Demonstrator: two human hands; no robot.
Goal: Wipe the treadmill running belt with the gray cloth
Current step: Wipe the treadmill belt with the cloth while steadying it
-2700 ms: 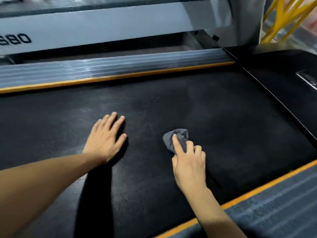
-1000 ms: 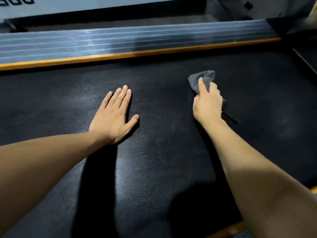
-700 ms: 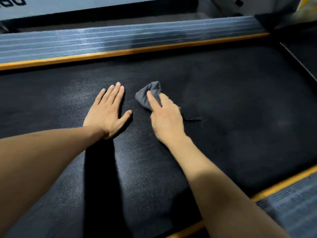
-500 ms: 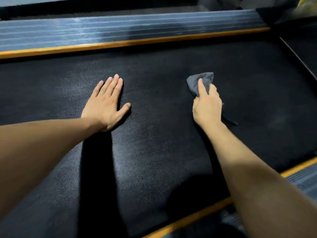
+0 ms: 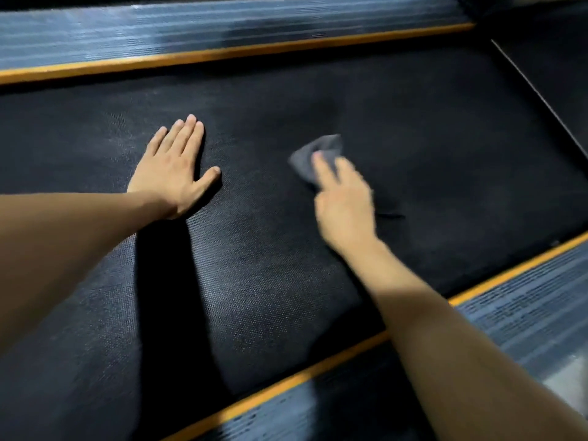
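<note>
The black textured running belt (image 5: 261,281) fills most of the head view. My right hand (image 5: 345,208) presses a bunched gray cloth (image 5: 310,157) onto the belt near its middle; the cloth sticks out past my fingertips and both are motion-blurred. My left hand (image 5: 175,170) lies flat on the belt to the left, palm down, fingers together and thumb spread, holding nothing. The part of the cloth under my right palm is hidden.
Ribbed gray side rails with orange edge strips run along the far side (image 5: 222,27) and the near right side (image 5: 525,307) of the belt. A thin seam line (image 5: 537,93) crosses the dark surface at the upper right.
My right hand has slid the cloth back and forth across the belt and has now come left and nearer to me. My left hand stays flat in place.
</note>
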